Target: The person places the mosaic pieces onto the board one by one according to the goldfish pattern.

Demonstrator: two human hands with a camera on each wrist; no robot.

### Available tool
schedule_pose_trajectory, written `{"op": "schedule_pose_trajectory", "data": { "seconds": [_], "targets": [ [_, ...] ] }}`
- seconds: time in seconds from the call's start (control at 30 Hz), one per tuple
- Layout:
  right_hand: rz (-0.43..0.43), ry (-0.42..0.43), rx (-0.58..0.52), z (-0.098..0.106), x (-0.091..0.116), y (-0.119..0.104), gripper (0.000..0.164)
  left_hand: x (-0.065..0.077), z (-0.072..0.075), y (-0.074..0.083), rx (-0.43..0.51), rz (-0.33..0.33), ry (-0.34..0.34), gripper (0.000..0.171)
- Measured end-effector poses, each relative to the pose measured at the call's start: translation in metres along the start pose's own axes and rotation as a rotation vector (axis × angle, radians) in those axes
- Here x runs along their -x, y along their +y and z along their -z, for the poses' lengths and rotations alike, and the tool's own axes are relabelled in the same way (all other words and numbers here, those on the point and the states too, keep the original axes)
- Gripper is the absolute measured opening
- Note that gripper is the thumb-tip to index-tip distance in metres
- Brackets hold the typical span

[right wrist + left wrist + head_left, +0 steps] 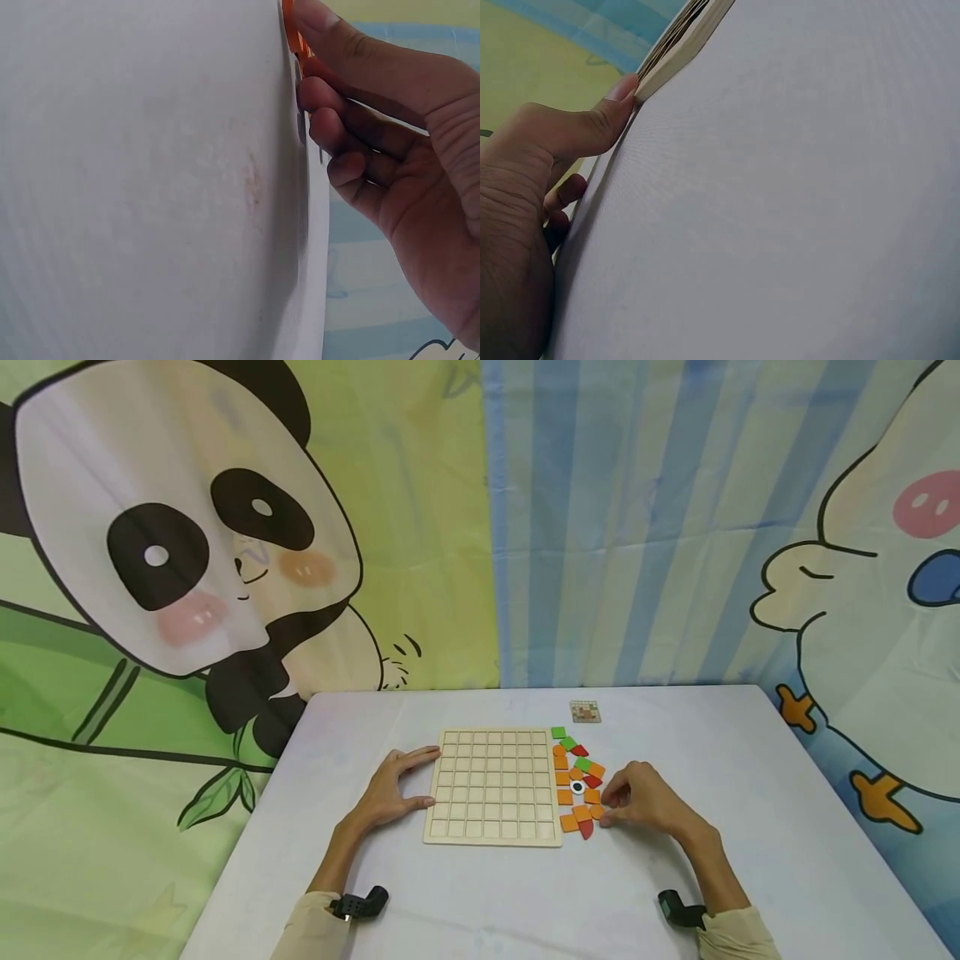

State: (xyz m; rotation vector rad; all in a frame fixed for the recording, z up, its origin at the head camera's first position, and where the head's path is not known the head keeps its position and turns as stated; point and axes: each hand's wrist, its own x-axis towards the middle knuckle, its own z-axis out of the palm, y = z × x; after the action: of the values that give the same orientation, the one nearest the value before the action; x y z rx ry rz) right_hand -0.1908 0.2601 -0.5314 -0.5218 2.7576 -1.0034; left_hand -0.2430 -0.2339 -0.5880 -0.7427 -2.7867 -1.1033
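A pale wooden grid board [492,787] lies flat on the table. My left hand [396,787] is at its left side, with thumb and fingers spread and touching the edge; in the left wrist view the thumb [611,112] meets the board's corner [682,56]. Just right of the board lies a cluster of small orange, green and red pieces. At this cluster's right side my right hand [647,797] has curled fingers and pinches an orange rounded piece [597,812]. The right wrist view shows the thumb against this orange piece [291,30]; the index fingertip is mostly hidden.
A small patterned square card [585,712] lies behind the board. Among the pieces are an eye-like white disc [577,787], a green square [558,732] and a red piece [586,830]. The white table [495,902] backs onto cartoon-printed curtains.
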Motion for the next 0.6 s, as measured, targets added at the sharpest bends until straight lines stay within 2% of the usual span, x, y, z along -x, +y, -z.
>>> {"op": "schedule_pose_trajectory", "data": {
  "seconds": [0.6],
  "targets": [
    [-0.01, 0.0, 0.021, -0.0064, -0.0005, -0.0088, 0.023, 0.0009, 0.0001, -0.0015, 0.0, 0.019, -0.006, 0.085]
  ]
}}
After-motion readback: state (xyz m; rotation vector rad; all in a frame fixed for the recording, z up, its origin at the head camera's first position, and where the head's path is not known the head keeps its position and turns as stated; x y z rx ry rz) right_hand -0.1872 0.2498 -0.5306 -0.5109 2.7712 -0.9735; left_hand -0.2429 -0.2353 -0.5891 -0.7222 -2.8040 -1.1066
